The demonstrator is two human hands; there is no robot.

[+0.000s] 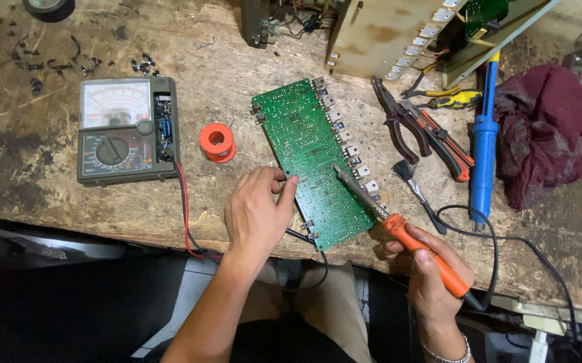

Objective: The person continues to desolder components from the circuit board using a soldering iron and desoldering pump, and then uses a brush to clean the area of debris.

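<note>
**Handling notes: circuit board and soldering iron at the bench edge**

The green circuit board (312,161) lies flat on the worn wooden bench (49,195), tilted on a diagonal, its near corner close to the bench's near edge. It appears light, thin and rigid, and likely fragile: a row of small metal-tabbed components runs along its right edge. The bare left edge looks like the safest place to grip.

The left hand (256,214) rests there, fingers curled narrowly, fingertips pressing the board's left edge. The right hand (430,269) is closed around the orange handle of the soldering iron (398,225); its metal tip touches the board near the centre. The handle is the only part to hold. The iron's black cord loops to the right.

Open room is limited. Pliers (398,121) and an orange-handled cutter (446,142) lie just right of the board, with a blue desoldering pump (484,144) and a dark red rag (549,128) beyond. To the left, an orange solder spool (217,142) sits near, and an analogue multimeter (127,130) farther left, its red lead dropping over the near edge. A metal chassis (378,33) blocks the far side.
</note>
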